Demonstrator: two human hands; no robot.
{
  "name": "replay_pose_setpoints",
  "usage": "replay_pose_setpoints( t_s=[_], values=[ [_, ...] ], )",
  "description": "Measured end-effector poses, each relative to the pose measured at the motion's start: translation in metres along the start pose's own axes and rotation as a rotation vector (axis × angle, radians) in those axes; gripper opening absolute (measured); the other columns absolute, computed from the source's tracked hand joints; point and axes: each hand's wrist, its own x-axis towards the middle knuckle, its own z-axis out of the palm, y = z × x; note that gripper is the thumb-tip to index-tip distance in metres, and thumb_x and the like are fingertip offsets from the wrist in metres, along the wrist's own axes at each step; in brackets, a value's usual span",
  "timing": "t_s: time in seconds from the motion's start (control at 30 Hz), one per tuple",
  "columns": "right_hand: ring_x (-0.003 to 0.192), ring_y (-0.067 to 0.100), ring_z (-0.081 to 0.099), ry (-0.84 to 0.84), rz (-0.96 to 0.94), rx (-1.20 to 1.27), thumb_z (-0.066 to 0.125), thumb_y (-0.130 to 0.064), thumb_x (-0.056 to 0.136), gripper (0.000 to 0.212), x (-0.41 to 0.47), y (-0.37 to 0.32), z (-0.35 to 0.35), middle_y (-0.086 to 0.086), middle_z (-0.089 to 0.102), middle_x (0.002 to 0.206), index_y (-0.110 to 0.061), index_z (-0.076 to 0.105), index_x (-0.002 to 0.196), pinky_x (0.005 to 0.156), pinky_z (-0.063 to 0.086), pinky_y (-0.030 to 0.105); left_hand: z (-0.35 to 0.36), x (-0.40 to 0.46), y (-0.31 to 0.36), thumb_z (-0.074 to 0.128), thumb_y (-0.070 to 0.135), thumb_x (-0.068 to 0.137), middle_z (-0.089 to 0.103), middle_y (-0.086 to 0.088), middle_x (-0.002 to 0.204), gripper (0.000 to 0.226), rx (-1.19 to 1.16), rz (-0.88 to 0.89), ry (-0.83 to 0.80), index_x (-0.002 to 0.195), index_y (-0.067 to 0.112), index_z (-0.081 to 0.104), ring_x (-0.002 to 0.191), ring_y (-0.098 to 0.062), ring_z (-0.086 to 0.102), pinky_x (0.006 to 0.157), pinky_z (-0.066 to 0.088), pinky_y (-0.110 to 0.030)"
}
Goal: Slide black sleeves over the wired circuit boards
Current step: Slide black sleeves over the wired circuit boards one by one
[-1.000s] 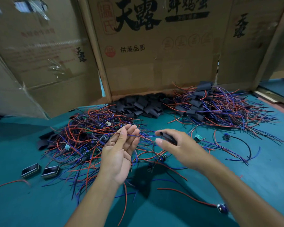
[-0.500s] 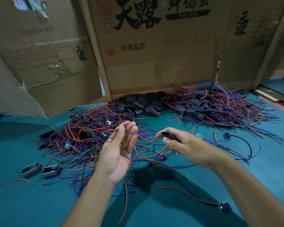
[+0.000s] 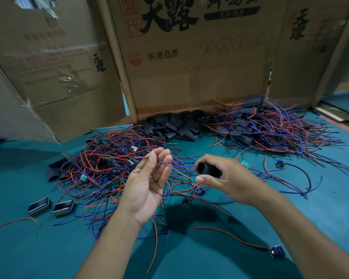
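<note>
L hand (image 3: 147,186) palm-up, fingers (image 3: 159,158) curled together — R hand (image 3: 228,178) knuckles-up, fingers in a pinch.

Two hands are in view: the left hand (image 3: 147,184) and the right hand (image 3: 228,178). One black sleeve (image 3: 208,169) is held. Two small open-topped metal cases (image 3: 38,206) lie near left. Three piles lie on the table: bare wired boards (image 3: 109,164) left, loose sleeves (image 3: 173,127) far centre, sleeved boards (image 3: 270,129) far right, each too tangled to count.

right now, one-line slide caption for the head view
Right hand holds an open black sleeve toward wire ends pinched in the left hand.
</note>
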Motion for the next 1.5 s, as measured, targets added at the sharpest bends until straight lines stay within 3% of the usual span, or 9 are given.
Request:
replay_pose_setpoints(
  t_s=[0.23,0.47,0.73,0.83,1.03,1.17,1.3,1.4,1.5],
  values=[
    [0.087,-0.003,0.054,0.063,-0.142,-0.146,0.069,-0.050,0.079,0.040,0.001,-0.003,-0.001,-0.016,0.064,0.094,-0.022,0.066,0.108,0.077,0.038,0.007,0.002,-0.002,-0.002,0.060,0.019,0.083,0.077,-0.005,0.097,0.022,0.055,-0.009,-0.015,0.086,0.015,0.081,0.081,-0.010,0.075,0.060,0.058,-0.018],
    [0.092,0.009,0.056,0.007,-0.202,-0.205,0.073,-0.046,0.077,0.047,-0.001,-0.009,0.001,-0.005,0.063,0.101,-0.021,0.065,0.115,0.085,0.042,0.016,0.001,0.000,-0.003,0.060,0.019,0.085,0.077,-0.006,0.097,0.022,0.144,0.020,0.012,0.085,0.017,0.081,0.083,-0.012,0.075,0.063,0.058,-0.019],
    [0.088,0.014,0.057,0.053,-0.190,-0.331,0.073,-0.046,0.079,0.046,-0.002,-0.012,0.004,-0.001,0.066,0.098,-0.018,0.066,0.115,0.080,0.042,0.022,0.002,0.000,-0.003,0.060,0.019,0.085,0.077,-0.007,0.096,0.021,0.135,0.071,0.036,0.084,0.016,0.081,0.080,-0.011,0.074,0.062,0.057,-0.018],
    [0.080,0.006,0.049,0.051,-0.215,-0.339,0.070,-0.050,0.078,0.048,-0.003,-0.016,0.012,-0.004,0.064,0.093,-0.018,0.065,0.115,0.070,0.034,0.016,0.001,0.001,-0.002,0.060,0.019,0.084,0.077,-0.007,0.094,0.019,0.120,0.100,0.044,0.088,0.012,0.078,0.079,-0.011,0.074,0.061,0.057,-0.018],
    [0.088,0.019,0.059,0.052,-0.204,-0.332,0.075,-0.047,0.077,0.052,-0.004,-0.016,0.017,0.003,0.069,0.100,-0.014,0.066,0.116,0.078,0.041,0.022,0.001,0.001,-0.001,0.059,0.019,0.085,0.077,-0.006,0.092,0.020,0.130,0.138,0.054,0.084,0.013,0.078,0.078,-0.011,0.074,0.061,0.058,-0.018],
    [0.086,0.010,0.056,0.115,-0.170,-0.216,0.071,-0.052,0.077,0.049,-0.003,-0.019,0.022,-0.002,0.069,0.097,-0.016,0.066,0.111,0.078,0.040,0.016,0.003,-0.002,-0.005,0.060,0.020,0.085,0.077,-0.007,0.090,0.021,0.208,0.197,0.057,0.084,0.016,0.080,0.079,-0.014,0.074,0.064,0.057,-0.020],
    [0.084,0.018,0.057,0.188,-0.073,-0.296,0.067,-0.054,0.083,0.042,-0.002,-0.020,0.038,-0.006,0.065,0.091,-0.020,0.062,0.107,0.074,0.045,0.035,0.014,-0.007,-0.024,0.062,0.020,0.084,0.075,-0.014,0.103,0.021,0.246,0.229,0.005,0.094,0.009,0.077,0.095,-0.021,0.072,0.081,0.057,-0.028],
    [0.078,0.016,0.052,0.215,-0.049,-0.250,0.068,-0.044,0.086,0.032,-0.002,-0.019,0.043,-0.008,0.058,0.086,-0.018,0.059,0.102,0.069,0.042,0.033,0.016,-0.008,-0.038,0.063,0.022,0.083,0.072,0.000,0.120,0.025,0.405,0.228,-0.028,0.100,0.008,0.076,0.115,-0.010,0.065,0.092,0.051,-0.022],
    [0.074,0.015,0.049,0.214,-0.031,-0.231,0.070,-0.034,0.086,0.022,-0.002,-0.016,0.043,-0.009,0.058,0.084,-0.023,0.053,0.094,0.067,0.042,0.032,0.012,-0.007,-0.045,0.060,0.008,0.091,0.072,0.002,0.120,0.019,0.469,0.224,-0.074,0.102,0.010,0.076,0.116,-0.007,0.064,0.090,0.049,-0.015]
  ],
)
